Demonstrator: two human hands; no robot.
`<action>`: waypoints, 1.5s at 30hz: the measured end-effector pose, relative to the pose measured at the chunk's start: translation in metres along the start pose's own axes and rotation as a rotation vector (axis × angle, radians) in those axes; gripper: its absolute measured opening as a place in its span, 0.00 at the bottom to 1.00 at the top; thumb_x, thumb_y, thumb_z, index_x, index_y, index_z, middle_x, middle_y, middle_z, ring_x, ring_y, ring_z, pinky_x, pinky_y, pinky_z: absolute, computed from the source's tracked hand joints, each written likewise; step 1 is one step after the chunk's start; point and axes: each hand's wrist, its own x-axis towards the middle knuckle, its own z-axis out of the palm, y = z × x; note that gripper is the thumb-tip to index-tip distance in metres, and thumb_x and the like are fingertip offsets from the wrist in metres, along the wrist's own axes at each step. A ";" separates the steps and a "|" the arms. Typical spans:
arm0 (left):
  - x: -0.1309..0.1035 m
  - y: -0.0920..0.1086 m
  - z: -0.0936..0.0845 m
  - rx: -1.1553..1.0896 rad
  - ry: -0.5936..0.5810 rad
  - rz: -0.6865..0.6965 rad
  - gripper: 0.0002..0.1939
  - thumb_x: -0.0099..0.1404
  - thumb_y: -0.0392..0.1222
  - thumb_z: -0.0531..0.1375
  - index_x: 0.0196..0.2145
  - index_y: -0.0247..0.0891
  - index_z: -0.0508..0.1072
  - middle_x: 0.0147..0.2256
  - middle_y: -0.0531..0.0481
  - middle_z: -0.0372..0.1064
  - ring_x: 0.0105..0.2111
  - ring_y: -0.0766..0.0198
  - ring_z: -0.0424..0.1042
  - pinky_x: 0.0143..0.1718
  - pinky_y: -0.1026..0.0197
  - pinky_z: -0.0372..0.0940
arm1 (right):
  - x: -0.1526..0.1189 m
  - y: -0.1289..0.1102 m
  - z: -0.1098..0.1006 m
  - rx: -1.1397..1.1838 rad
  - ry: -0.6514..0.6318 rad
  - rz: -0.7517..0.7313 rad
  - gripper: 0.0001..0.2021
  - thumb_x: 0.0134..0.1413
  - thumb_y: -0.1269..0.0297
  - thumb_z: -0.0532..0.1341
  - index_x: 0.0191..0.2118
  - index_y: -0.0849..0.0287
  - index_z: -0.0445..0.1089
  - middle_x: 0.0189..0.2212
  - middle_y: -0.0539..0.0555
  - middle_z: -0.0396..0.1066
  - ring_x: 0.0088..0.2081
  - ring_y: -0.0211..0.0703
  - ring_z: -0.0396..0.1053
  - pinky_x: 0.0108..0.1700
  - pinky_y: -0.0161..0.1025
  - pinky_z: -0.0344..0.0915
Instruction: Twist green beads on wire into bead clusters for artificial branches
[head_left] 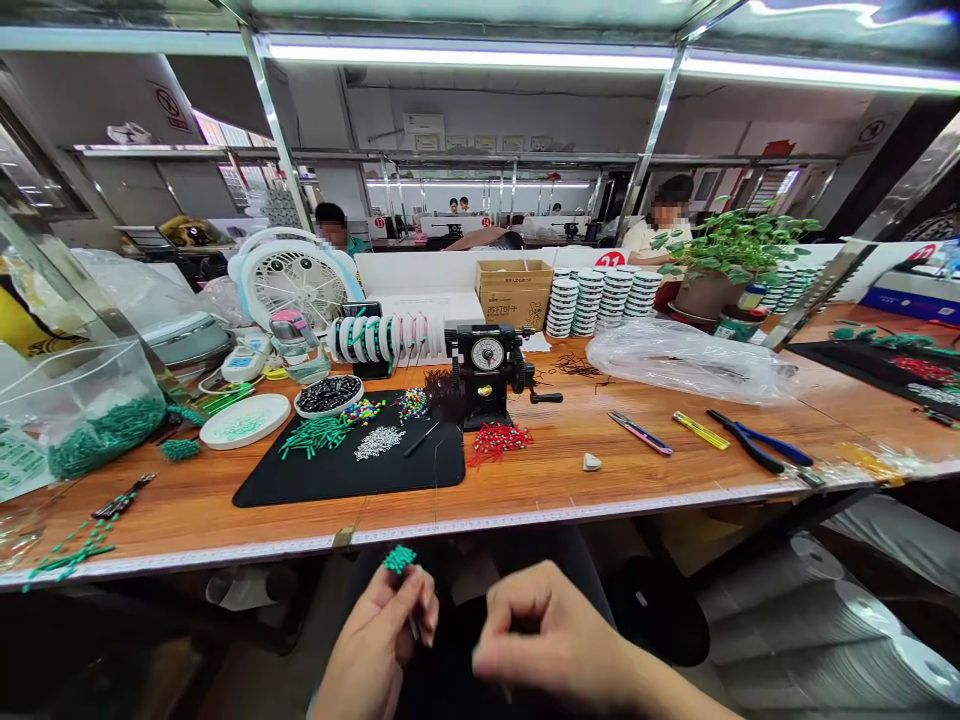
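Observation:
My left hand (382,635) is closed around a tight bundle of thin green pieces (399,559), their ends showing above the fingertips. Just to its right, my right hand (551,630) is curled with thumb and forefinger together, slightly blurred; anything between them is hidden or too small to see. Both hands are over my lap, below the table's front edge. A black mat (352,483) lies on the table beyond them, bearing green sticks (315,434), small silvery pieces (379,442) and multicoloured beads (412,404).
A black hand-cranked winding machine (486,385) carries a row of white spools (390,338). Red beaded pieces (499,440) lie beside it. Further right are a cutter (640,433), a yellow tube (700,430) and pliers (750,445). A white plate (210,432) stands left.

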 end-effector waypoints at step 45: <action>-0.007 0.006 0.005 -0.471 -0.120 -0.327 0.15 0.52 0.39 0.66 0.23 0.36 0.62 0.16 0.64 0.40 0.13 0.80 0.38 0.12 0.73 0.36 | 0.006 0.015 0.004 0.345 0.083 -0.138 0.07 0.46 0.60 0.67 0.29 0.57 0.77 0.36 0.55 0.71 0.42 0.45 0.65 0.47 0.44 0.59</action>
